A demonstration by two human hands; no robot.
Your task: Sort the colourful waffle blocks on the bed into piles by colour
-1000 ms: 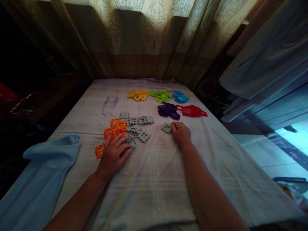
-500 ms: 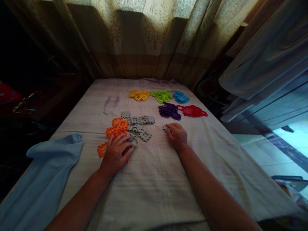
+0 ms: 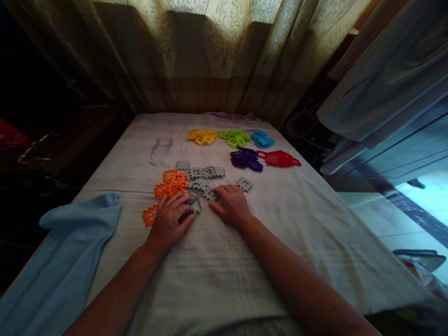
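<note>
Orange toothed plastic pieces lie left of a spread of grey toothed pieces. My left hand rests on the nearer orange and grey pieces, its fingers spread; what lies under the palm is hidden. At the right edge of the grey pieces is my right hand, thumb and fingers apart, with the fingertips at a grey piece that they partly cover. A single grey piece lies on the cloth just beyond my right hand.
Farther back sit piles of yellow, green, blue, purple and red pieces. A light blue cloth hangs over the left edge of the covered table. Curtains hang behind.
My right hand has let go of the single grey piece, which now lies flat, and has moved left to the grey pieces, its fingers opening. My left hand has barely moved.
</note>
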